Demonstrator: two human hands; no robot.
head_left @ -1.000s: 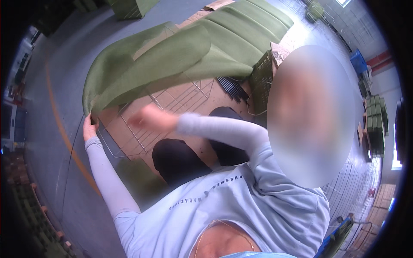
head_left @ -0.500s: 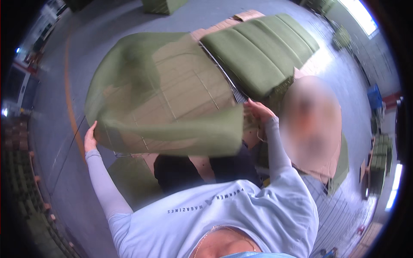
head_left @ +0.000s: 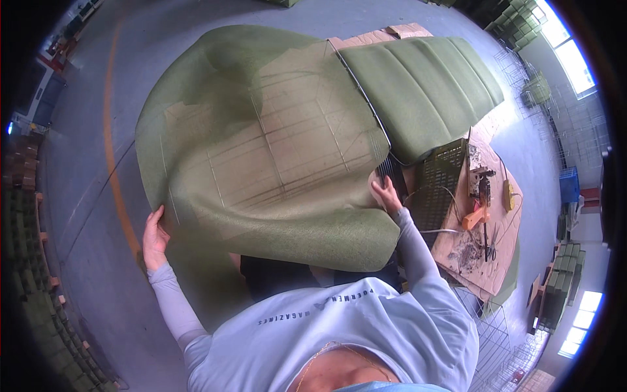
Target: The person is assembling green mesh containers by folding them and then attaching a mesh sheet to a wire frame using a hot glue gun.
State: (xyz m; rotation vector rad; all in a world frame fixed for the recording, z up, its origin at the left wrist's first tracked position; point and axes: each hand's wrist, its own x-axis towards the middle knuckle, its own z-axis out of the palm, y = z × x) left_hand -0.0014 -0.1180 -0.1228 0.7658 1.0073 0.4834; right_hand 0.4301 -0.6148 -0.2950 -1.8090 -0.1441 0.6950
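- Now left hand (head_left: 155,236) pinches the green mesh fabric sheet (head_left: 261,163), spread over the wire frame (head_left: 366,85).
- Right hand (head_left: 386,194) fingers curl on its far edge.
- Risk: mesh may snag on the wire and tear.

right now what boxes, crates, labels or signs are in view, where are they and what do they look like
Flattened cardboard sheets: on the floor at the far end of the green cushion, brown.
Green crate: right of the right hand, slotted sides.
Blue crate: far right on the floor.
Stacked green crates: right edge.
No readable signs or screens.
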